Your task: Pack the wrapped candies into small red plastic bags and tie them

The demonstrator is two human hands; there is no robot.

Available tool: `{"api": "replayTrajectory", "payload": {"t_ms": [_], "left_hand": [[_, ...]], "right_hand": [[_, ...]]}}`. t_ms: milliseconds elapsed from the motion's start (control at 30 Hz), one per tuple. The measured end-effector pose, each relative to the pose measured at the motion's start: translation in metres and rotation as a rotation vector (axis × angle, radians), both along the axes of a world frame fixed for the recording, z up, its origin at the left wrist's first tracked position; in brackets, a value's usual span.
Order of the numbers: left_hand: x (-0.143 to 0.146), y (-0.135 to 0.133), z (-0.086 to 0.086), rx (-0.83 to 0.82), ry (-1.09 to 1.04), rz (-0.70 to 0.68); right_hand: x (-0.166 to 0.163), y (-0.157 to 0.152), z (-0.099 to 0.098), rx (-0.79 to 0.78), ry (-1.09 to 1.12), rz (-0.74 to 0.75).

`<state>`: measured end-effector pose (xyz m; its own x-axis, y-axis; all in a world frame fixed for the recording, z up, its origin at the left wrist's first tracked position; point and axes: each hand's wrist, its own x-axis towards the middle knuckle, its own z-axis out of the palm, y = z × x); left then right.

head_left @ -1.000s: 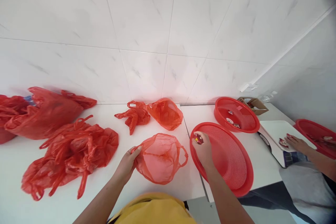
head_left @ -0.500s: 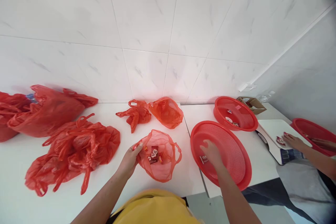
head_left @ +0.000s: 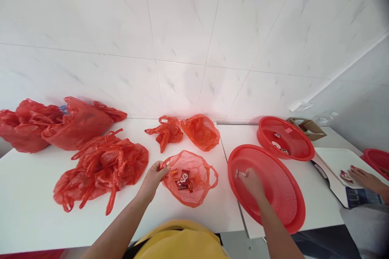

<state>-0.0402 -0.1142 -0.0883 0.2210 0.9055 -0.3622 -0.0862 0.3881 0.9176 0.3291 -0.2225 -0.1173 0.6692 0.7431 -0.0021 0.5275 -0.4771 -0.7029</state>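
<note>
My left hand (head_left: 154, 176) pinches the rim of a thin red plastic bag (head_left: 197, 192) that lies open on the white table (head_left: 27, 206). A few small red wrapped sweets (head_left: 183, 179) rest inside the bag. My right hand (head_left: 253, 183) is inside a large red mesh basket (head_left: 279, 192) to the right, fingers closed on a small pale wrapped sweet (head_left: 240, 173); the hand is slightly blurred.
A pile of crumpled red bags (head_left: 100, 166) lies left, fuller red bags (head_left: 60, 123) behind it, two more red bags (head_left: 188, 131) at the back. A second red basket (head_left: 284, 138) holds sweets. At the right, another person's hand (head_left: 366, 179) rests on a white scale (head_left: 343, 162).
My right hand left the basket's near rim, went down into the basket and now grips a pale sweet. Red sweets now lie in the bag. The view shifted right.
</note>
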Motion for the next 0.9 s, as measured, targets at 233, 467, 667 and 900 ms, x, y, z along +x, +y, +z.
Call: {"api": "replayTrajectory", "payload": {"t_ms": [233, 467, 667, 900], "left_hand": [[-0.006, 0.003, 0.004, 0.079, 0.037, 0.015], [-0.014, -0.003, 0.007, 0.133, 0.051, 0.003], [-0.016, -0.007, 0.035, 0.393, 0.371, 0.108], [-0.024, -0.045, 0.179, 0.776, 0.195, -0.333]], "right_hand": [[-0.106, 0.032, 0.066, 0.153, 0.218, 0.350], [-0.145, 0.042, 0.047, 0.121, 0.032, 0.490], [-0.126, 0.024, 0.016, 0.165, -0.170, 0.410], [-0.124, 0.006, -0.004, -0.080, 0.053, 0.240]]}}
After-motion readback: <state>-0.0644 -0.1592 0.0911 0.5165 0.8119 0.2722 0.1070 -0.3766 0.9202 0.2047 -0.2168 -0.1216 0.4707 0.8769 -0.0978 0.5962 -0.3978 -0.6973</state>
